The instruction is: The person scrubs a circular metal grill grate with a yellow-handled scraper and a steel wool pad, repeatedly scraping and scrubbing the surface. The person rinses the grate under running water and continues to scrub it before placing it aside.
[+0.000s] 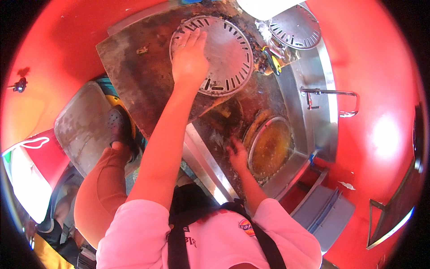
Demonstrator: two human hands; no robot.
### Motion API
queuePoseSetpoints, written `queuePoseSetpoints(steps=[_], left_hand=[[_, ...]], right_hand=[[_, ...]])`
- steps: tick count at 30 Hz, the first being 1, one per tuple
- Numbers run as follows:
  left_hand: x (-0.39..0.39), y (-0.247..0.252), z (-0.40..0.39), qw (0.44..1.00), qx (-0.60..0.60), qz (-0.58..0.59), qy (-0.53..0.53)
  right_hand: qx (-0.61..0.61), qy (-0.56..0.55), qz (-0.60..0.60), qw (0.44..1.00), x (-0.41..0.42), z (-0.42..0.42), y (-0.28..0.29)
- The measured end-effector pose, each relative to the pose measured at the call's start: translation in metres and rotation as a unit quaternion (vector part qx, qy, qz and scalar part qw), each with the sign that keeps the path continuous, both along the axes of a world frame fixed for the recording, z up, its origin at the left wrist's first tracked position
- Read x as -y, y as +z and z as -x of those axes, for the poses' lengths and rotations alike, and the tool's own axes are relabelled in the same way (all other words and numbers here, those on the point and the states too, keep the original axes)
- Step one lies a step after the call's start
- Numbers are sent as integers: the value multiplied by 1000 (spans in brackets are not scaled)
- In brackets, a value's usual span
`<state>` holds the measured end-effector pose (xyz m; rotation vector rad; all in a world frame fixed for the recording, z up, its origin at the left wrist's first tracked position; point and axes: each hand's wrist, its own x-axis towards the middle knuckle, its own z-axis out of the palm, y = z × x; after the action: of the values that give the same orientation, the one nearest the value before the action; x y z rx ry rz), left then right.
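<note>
My left hand point(190, 59) lies flat on a round metal grill plate point(225, 53) with slots around its rim. The plate rests on a stained board point(134, 64). Lower and to the right, my right hand point(238, 156) reaches into a stainless steel sink point(300, 134), its fingers apart and somewhat blurred. Close beside those fingers, a round plate point(271, 148) with a wet, brownish surface leans tilted in the basin. Another round rim point(253, 131) shows behind it. Whether my right fingertips touch either one is unclear.
A chrome faucet point(331, 91) juts from the sink's right side. Beyond the board's right edge lie a yellow and black handled tool point(272, 62) and a second slotted plate point(297, 27). A foot in a dark clog point(119, 126) rests at left. Grey plastic bins point(322, 215) stand lower right.
</note>
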<state>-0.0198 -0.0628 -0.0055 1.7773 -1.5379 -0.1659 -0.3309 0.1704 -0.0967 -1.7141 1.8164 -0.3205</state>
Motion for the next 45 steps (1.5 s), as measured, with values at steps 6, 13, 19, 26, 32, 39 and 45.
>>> queuePoseSetpoints(steps=[6,13,19,26,32,39,45], left_hand=[[2,-2,3,1000,2,-5,1],[0,3,-8,991,-128,36,18],[7,7,-7,981,-188,46,-3],[1,5,-20,958,-280,58,-5],[7,8,-18,945,-317,75,-3],[2,17,-16,904,-424,61,-2],[6,16,-15,911,-410,39,1]], right_hand=[[154,-118,284,939,105,-81,96],[81,244,325,910,188,-159,120],[39,228,318,919,285,-184,129],[64,251,261,930,201,-154,122],[8,250,406,879,227,-194,121],[15,170,308,936,200,-120,127],[75,227,332,913,191,-171,115]])
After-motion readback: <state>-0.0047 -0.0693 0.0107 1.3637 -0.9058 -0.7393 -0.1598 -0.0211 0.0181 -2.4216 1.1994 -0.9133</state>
